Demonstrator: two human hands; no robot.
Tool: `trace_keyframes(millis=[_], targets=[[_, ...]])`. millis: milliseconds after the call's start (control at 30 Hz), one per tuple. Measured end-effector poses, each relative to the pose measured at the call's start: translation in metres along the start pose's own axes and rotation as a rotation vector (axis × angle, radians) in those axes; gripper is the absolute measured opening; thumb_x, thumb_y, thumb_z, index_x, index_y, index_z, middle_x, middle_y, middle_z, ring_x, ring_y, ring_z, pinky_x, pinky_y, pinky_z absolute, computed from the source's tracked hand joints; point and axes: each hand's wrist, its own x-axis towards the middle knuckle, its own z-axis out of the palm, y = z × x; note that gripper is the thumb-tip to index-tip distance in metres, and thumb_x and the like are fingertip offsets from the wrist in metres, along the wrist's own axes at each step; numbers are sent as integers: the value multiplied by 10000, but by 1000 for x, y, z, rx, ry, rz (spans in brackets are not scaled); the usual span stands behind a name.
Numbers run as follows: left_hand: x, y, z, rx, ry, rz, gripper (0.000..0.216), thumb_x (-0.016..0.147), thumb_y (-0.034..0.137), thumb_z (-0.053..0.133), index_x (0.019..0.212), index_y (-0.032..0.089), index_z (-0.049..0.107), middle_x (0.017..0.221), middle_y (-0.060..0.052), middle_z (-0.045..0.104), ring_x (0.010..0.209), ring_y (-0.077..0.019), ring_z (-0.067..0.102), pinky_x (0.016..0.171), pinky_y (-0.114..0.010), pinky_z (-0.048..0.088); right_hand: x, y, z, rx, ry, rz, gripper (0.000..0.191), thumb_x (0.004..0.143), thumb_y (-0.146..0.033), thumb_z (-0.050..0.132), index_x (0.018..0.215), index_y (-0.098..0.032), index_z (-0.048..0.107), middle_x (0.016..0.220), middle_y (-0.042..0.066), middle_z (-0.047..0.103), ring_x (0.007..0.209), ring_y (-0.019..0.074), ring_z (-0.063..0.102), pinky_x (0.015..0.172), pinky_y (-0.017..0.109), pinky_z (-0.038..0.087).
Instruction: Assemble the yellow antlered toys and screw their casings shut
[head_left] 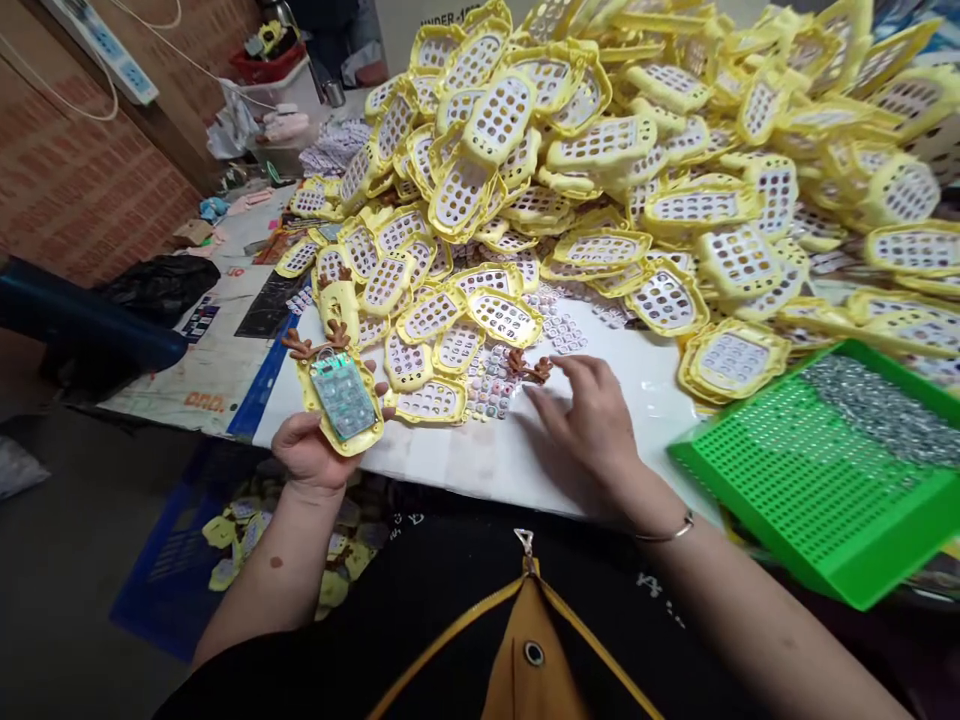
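My left hand (319, 450) grips a yellow toy phone shell (352, 443), tilted with its inside facing up. A green circuit board (341, 395) lies inside the shell, and brown antlers (319, 340) stick out at its top. Over the white table top, my right hand (592, 410) has thumb and index finger apart beside a loose brown antler piece (529, 368). The index fingertip is at the piece's right end; whether it touches is unclear. Under and beside that piece lie small printed keypads (495, 385). A yellow shell with a white grid (431, 400) lies between my hands.
A large heap of yellow shells (600, 150) covers the back of the table. At the right stands a green perforated tray (780, 480) holding many small metal screws (885, 400). Below the table's left edge is a blue crate (169, 560) with yellow parts. A dark cylindrical object (90, 320) juts in from the left.
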Motion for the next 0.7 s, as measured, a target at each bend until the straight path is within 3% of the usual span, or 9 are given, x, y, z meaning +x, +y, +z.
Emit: trace_keyframes(millis=[133, 200, 300, 400, 467, 500, 600, 700], targets=[[-16, -18, -9, 71, -22, -159, 701, 520, 173, 621, 1220, 190, 596, 1091, -140, 708, 890, -379, 689, 791, -600, 543, -8, -36, 5, 38, -86, -307, 318, 873, -383, 559, 1134, -201, 562, 1048, 111, 658, 935, 227, 602, 779, 365, 526], [-16, -28, -9, 109, -42, -230, 672, 526, 152, 632, 1197, 175, 611, 1096, -141, 707, 896, -369, 690, 817, -590, 542, -5, -52, 14, -1, -203, -483, 315, 902, -380, 518, 1159, -200, 557, 1161, 113, 639, 1052, 229, 575, 888, 384, 481], [-3, -37, -1, 148, -63, -262, 590, 567, 142, 632, 1157, 169, 634, 1098, -125, 708, 901, -338, 694, 852, -564, 542, 8, -56, 24, -124, -330, -518, 239, 941, -272, 440, 1118, -198, 581, 1251, 114, 602, 1152, 240, 523, 1005, 436, 385], [11, -41, 13, 153, -105, -280, 552, 584, 147, 634, 1135, 173, 643, 1102, -116, 708, 900, -325, 696, 869, -559, 537, 20, -33, 7, -214, -412, -273, 311, 942, -364, 434, 1171, -212, 579, 1285, 108, 583, 1162, 238, 510, 1013, 428, 368], [13, -43, 21, 133, -153, -291, 555, 575, 157, 644, 1130, 175, 645, 1093, -119, 711, 917, -337, 691, 872, -568, 532, 25, -6, -22, -354, -455, 22, 346, 938, -399, 429, 1195, -225, 582, 1292, 92, 577, 1152, 227, 505, 995, 397, 377], [12, -44, 23, 120, -181, -301, 561, 569, 163, 651, 1129, 175, 646, 1086, -122, 712, 934, -348, 685, 878, -573, 527, 27, 9, -38, -428, -447, 130, 335, 940, -360, 418, 1140, -180, 619, 1252, 133, 591, 1124, 257, 512, 959, 424, 390], [4, -50, 29, 88, -246, -347, 594, 552, 174, 670, 1146, 173, 638, 1081, -126, 713, 1010, -374, 656, 932, -584, 489, 29, 50, -81, -574, -458, 324, 277, 887, -227, 466, 907, -56, 683, 1029, 263, 632, 1013, 362, 522, 841, 533, 394], [-2, -60, 32, 69, -270, -391, 636, 544, 176, 673, 1178, 177, 620, 1125, -125, 697, 1062, -369, 633, 972, -567, 464, 29, 75, -98, -624, -531, 401, 184, 828, -154, 529, 808, -59, 685, 918, 260, 644, 961, 358, 537, 808, 519, 390]])
